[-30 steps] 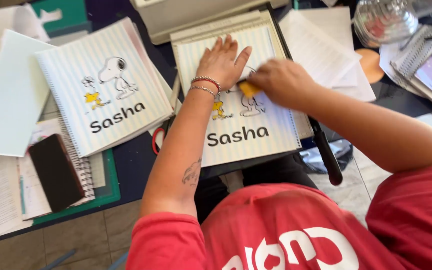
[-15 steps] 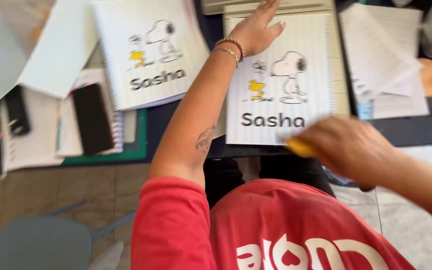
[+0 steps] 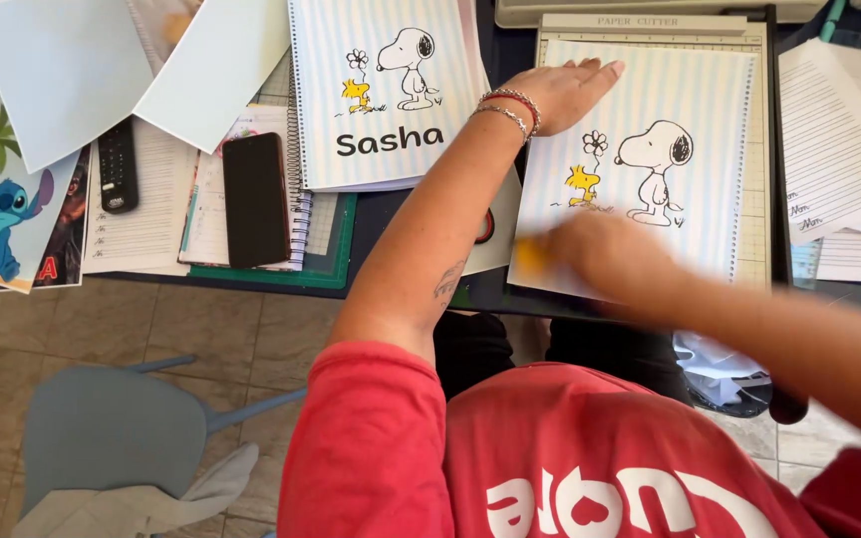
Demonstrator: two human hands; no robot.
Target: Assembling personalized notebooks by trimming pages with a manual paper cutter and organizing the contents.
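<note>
A pale striped sheet (image 3: 695, 85) printed with a cartoon dog and a yellow bird lies on a paper cutter's board (image 3: 761, 149). My left hand (image 3: 560, 90), bracelets on its wrist, lies flat on the sheet's upper left part with fingers spread. My right hand (image 3: 600, 254) is blurred with motion over the sheet's lower left corner and grips a small yellow object (image 3: 530, 257) pressed against the paper. What the yellow object is cannot be told.
A spiral notebook (image 3: 391, 90) with the same cover lies to the left, beside a black phone (image 3: 255, 199), a remote (image 3: 118, 165) and pale blue sheets (image 3: 62, 70). Lined pages (image 3: 839, 139) lie to the right. A blue chair (image 3: 112, 428) stands at the lower left.
My right hand with the yellow object went from the sheet's middle down toward me, then back onto the sheet's lower left corner. My left hand stayed flat on the sheet.
</note>
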